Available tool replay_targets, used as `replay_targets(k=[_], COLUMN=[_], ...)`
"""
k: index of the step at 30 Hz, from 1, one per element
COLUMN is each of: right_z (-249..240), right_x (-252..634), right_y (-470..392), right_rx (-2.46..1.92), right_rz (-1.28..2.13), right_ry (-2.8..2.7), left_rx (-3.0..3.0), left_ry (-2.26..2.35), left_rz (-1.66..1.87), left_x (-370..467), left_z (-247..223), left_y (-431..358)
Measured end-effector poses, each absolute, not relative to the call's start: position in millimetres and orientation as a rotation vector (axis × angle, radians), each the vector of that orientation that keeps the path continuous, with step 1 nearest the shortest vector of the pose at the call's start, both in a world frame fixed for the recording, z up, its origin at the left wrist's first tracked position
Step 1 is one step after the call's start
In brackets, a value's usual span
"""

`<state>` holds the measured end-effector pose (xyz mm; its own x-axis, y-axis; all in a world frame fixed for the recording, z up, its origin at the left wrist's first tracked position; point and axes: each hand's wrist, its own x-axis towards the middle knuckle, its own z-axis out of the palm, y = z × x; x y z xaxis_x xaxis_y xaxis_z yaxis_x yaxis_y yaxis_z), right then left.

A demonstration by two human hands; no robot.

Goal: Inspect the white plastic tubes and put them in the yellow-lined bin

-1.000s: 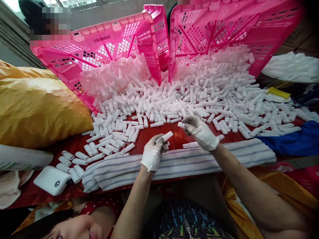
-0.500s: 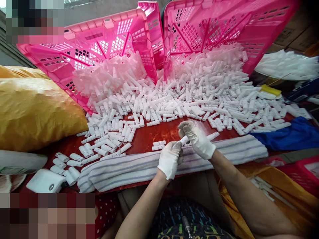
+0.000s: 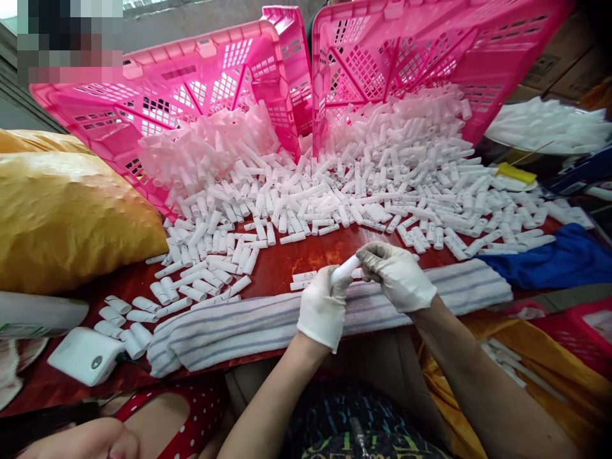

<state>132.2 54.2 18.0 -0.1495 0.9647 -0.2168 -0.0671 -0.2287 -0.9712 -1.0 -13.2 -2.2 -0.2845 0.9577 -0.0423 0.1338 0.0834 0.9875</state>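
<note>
My left hand (image 3: 325, 306), in a white glove, is closed around the lower part of a short white plastic tube (image 3: 345, 269). The gloved fingertips of my right hand (image 3: 394, 274) pinch the tube's upper right end. Both hands are above a rolled striped towel (image 3: 239, 328) near the table's front edge. Just left of the hands lie a couple of white tubes (image 3: 304, 277) with dark printed marks. Beyond them a large heap of similar tubes (image 3: 306, 197) spreads over the red table (image 3: 272, 264).
Two tipped pink crates (image 3: 191, 83) spill tubes from the back. A yellow sack (image 3: 71, 210) and a white power bank (image 3: 86, 354) stand left. Blue cloth (image 3: 554, 258) lies right. At lower left is another person in a dotted red top (image 3: 191, 414).
My right hand has moved slightly right and down, from open fingers beside the tube to a pinch on its end. The tube in my left hand is now tilted up more.
</note>
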Motion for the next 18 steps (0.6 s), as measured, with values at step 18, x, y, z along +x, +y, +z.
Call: replay_targets(k=[18], right_z=[24], right_x=[149], right_y=[47], right_rx=[-1.098], right_rz=[1.241], right_ry=[-1.315], left_rx=[1.143], left_ry=[1.326], left_rz=[1.103], left_x=[3], left_z=[19], left_y=[-17])
